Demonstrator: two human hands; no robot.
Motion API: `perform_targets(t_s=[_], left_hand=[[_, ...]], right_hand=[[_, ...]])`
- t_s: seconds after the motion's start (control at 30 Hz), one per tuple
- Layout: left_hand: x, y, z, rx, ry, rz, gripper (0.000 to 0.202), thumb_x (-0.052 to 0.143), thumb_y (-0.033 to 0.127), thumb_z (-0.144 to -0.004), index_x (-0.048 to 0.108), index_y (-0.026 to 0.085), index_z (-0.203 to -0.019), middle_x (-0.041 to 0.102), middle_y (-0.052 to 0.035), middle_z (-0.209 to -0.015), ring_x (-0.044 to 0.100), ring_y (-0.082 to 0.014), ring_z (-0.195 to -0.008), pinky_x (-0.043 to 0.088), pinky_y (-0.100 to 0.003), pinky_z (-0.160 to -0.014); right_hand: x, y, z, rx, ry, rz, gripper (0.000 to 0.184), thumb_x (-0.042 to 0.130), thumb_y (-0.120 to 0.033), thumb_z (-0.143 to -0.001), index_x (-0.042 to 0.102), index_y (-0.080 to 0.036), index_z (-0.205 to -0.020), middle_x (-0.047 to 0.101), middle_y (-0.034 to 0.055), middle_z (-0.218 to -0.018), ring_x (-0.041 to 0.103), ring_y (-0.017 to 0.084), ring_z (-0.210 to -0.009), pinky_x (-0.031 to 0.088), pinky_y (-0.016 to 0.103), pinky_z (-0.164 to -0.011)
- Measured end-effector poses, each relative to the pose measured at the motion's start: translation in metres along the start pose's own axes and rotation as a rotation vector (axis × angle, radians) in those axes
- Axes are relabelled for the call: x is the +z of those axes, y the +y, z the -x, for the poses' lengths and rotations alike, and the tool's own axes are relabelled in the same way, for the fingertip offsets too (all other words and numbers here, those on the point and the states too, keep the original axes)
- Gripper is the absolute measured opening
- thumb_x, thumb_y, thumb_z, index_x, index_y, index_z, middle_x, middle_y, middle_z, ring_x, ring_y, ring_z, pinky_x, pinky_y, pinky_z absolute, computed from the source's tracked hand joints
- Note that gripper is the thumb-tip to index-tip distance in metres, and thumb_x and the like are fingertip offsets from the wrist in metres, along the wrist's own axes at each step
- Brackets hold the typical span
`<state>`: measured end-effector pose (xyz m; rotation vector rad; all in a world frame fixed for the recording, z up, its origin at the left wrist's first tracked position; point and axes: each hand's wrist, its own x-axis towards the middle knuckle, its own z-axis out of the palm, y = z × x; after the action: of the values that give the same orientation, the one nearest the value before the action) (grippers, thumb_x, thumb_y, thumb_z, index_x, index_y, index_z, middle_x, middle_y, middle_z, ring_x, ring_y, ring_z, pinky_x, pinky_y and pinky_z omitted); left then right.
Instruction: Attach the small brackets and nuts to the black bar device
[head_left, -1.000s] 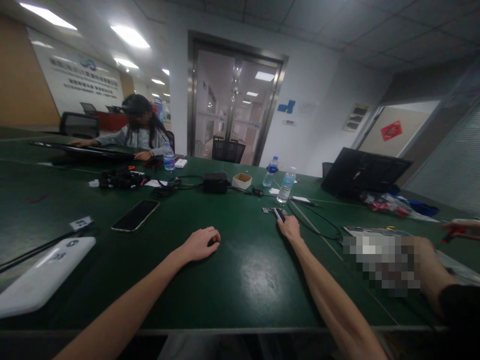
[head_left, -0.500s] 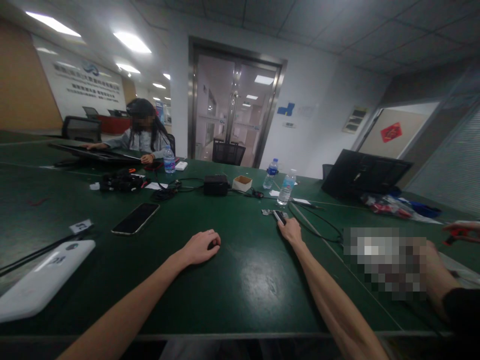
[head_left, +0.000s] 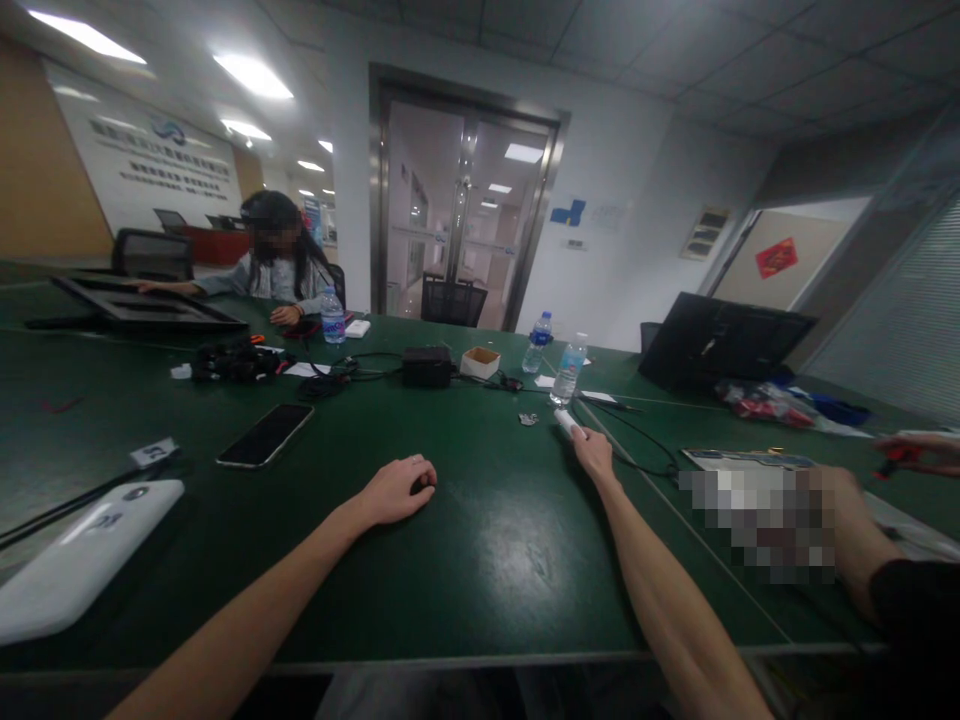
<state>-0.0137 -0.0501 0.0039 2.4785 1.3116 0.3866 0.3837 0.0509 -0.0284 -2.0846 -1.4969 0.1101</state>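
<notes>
Before you stretches the green table (head_left: 480,610). Toward its far edge stands a clear water bottle (head_left: 570,372). Your left hand (head_left: 396,489) lies loosely curled, closer to the near edge; whether it grips anything, I cannot tell. Your right hand (head_left: 594,455) holds a slim white object (head_left: 565,422) near the bottle, with small silvery pieces (head_left: 528,419) toward the left edge.

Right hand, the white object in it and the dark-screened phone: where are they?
Right hand (head_left: 595,456), head view: back of hand.
White object (head_left: 568,423), head view: exposed part.
Dark-screened phone (head_left: 265,435), head view: screen.
</notes>
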Motion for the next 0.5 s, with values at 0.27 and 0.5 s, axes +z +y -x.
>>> perform_targets(t_s=[0.27,0.5], left_hand=[[-0.001,0.001,0.0,-0.021,-0.019,0.005,0.023,0.046,0.036,-0.087,0.059,0.021,-0.099,0.059,-0.0045,-0.1,0.058,-0.0201,-0.09,0.047,-0.033,-0.079],[-0.001,-0.001,-0.001,-0.019,-0.015,0.015,0.023,0.047,0.035,-0.086,0.059,0.021,-0.099,0.059,-0.0045,-0.1,0.057,-0.0199,-0.089,0.047,-0.032,-0.077]], right_hand=[[0.001,0.0,0.0,0.011,0.007,-0.046,0.049,0.031,-0.041,-0.09,0.072,-0.015,-0.099,0.069,0.0111,-0.087,0.063,0.025,-0.086,0.044,0.028,-0.076],[0.011,0.0,0.002,-0.093,0.125,-0.002,0.047,0.044,-0.029,-0.088,0.05,-0.009,-0.129,0.05,0.0176,-0.12,0.054,0.025,-0.104,0.041,0.03,-0.09]])
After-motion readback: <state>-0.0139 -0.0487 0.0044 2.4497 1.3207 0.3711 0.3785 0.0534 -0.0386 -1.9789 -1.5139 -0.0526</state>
